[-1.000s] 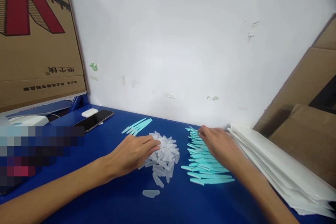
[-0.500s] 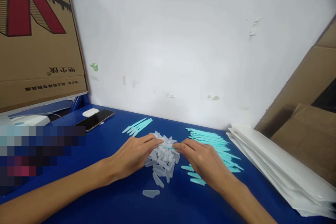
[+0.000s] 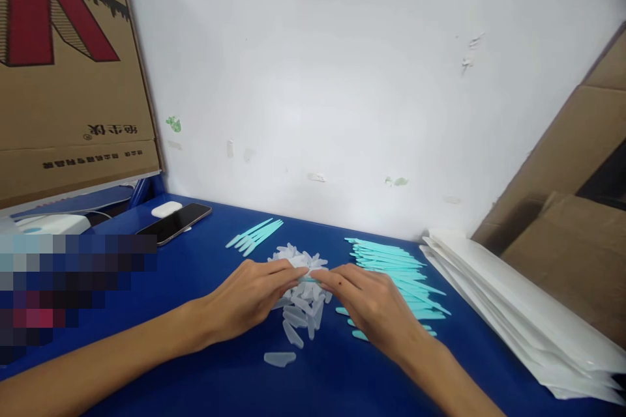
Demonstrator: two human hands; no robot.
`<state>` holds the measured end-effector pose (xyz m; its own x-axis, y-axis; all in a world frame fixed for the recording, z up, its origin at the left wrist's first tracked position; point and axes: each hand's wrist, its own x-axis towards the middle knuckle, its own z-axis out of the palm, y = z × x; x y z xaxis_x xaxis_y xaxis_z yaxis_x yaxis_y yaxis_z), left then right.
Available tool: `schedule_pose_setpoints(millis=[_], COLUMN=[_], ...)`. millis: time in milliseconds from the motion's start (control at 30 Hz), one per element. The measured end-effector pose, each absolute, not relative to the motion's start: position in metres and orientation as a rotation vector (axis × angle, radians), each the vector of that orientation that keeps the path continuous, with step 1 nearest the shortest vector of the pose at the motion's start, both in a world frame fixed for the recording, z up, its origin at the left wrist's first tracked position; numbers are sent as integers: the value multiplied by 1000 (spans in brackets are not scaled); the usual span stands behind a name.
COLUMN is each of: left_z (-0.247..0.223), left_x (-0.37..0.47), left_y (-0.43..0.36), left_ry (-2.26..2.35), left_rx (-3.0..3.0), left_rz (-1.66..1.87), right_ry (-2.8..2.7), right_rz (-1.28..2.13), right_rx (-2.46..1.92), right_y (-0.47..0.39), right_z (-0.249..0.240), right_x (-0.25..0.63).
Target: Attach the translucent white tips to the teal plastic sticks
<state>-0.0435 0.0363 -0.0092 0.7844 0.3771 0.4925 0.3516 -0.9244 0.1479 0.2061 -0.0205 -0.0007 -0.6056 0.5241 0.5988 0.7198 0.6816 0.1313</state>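
Centre of frame, just above the frosted guards (image 3: 296, 313): one turquoise razor (image 3: 307, 279), by its shape an eyebrow type, bridges the small gap between my two hands. Only a short sliver shows; my fingers cover the rest. Long axis runs sideways across the frame, close to level, pointing from one hand to the other.

My right hand (image 3: 374, 293) is on it from the right, thumb and fingers drawn together in a narrow pinch. My left hand (image 3: 257, 290) comes in from the left, fingers bunched toward a point, tips right at the razor's left end. Whether they touch it, whether they close on a guard, I cannot tell: the undersides are hidden. Neither hand is clearly nearer; the sliver sits between both sets of fingertips.

Look of it: slim, pale blue-green, apparently smooth plastic; its head is out of sight. The guards below are milky, flat, slightly curved, heaped at all angles, with a single guard (image 3: 280, 359) lying apart, lower centre, near level.

Right of centre, partly behind my right hand, a spread of loose razors (image 3: 391, 260) lies mostly crosswise. Left of centre, beyond my left hand, a small slanted group of razors (image 3: 257, 234) rests on the blue counter (image 3: 195, 378).
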Motion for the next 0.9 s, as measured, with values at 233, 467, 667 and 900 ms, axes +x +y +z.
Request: schedule_pose_setpoints(millis=[233, 467, 667, 900], left_z=[-8, -2, 13, 6], left_x=[-38, -45, -72, -100], left_y=[26, 47, 93, 123], left_ry=[585, 1024, 1826, 2054], left_rx=[2784, 2836, 2790, 2757], left_rz=[853, 933, 604, 307], right_ry=[-2342, -2171, -2046, -2194], right_rz=[-401, -589, -763, -761], right_rx=[-914, -1134, -1505, -1867], right_y=[-26, -20, -4, 7], right_z=[-4, 20, 31, 25], right_x=[193, 212, 262, 294])
